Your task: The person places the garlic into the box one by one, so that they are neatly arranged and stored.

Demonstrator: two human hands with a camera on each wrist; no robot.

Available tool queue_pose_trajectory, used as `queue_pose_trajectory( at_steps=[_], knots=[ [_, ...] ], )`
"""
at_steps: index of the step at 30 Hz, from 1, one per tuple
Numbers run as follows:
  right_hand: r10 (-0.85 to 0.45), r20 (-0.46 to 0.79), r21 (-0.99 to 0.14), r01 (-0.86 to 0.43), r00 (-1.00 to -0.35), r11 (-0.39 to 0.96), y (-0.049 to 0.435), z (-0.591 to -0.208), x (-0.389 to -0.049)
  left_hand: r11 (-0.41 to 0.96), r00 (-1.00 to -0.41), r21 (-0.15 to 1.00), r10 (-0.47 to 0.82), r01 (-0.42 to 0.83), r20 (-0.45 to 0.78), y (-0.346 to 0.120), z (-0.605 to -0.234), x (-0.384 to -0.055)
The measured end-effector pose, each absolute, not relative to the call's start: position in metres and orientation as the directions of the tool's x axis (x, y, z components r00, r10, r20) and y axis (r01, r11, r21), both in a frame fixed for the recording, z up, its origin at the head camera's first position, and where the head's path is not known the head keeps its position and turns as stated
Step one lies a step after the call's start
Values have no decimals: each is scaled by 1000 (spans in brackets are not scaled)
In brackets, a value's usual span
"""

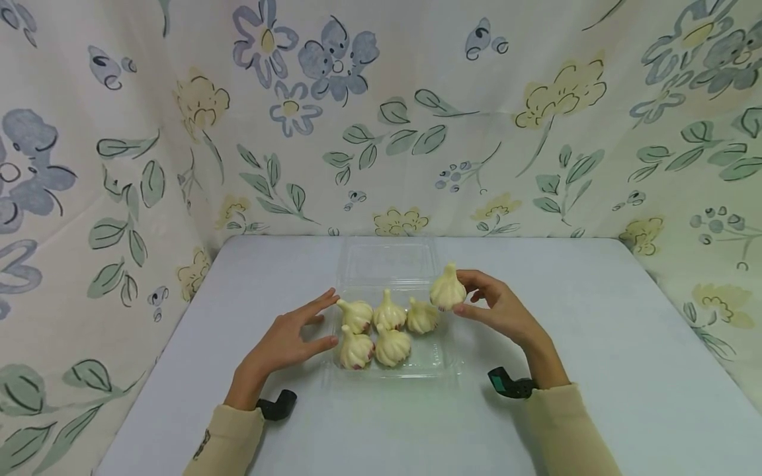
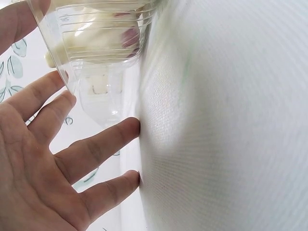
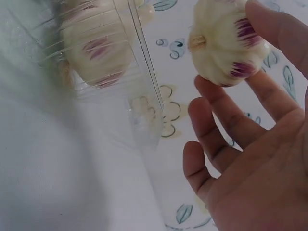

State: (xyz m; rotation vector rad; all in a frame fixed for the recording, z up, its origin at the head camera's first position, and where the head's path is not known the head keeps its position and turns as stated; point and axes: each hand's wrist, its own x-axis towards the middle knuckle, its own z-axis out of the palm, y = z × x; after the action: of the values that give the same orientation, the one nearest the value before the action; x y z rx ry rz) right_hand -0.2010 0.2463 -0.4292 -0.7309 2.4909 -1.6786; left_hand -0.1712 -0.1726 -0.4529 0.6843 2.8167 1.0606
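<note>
My right hand [image 1: 497, 311] pinches a garlic bulb [image 1: 448, 289] between thumb and fingers, above the right rim of a clear plastic container [image 1: 428, 354]. In the right wrist view the held garlic bulb [image 3: 228, 43] shows purple streaks at its root end. Several more garlic bulbs [image 1: 389, 311] sit inside the container, in a back row and a front row. At the container's left side my left hand [image 1: 292, 340] has its fingers spread. The left wrist view shows its fingertips [image 2: 67, 98] at the container's rim, with other fingers against the table.
The container's clear lid [image 1: 389, 261] lies folded back behind it on the white table [image 1: 565, 277]. A floral curtain [image 1: 369, 119] hangs behind and beside the table. Black wrist cameras [image 1: 276, 404] are on both wrists.
</note>
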Motion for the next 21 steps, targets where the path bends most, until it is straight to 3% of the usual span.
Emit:
queue_pose_trajectory(
  at_steps=[12,21],
  knots=[
    [-514,156,-834,-391,-843,390,238,-424,-195,668,-903,642,419,377,94,-173,-452,-171],
    [-466,151,-814,-377,-872,442,232,-435,-183,673,-903,636,420,378,92,-172,-452,-172]
  ],
)
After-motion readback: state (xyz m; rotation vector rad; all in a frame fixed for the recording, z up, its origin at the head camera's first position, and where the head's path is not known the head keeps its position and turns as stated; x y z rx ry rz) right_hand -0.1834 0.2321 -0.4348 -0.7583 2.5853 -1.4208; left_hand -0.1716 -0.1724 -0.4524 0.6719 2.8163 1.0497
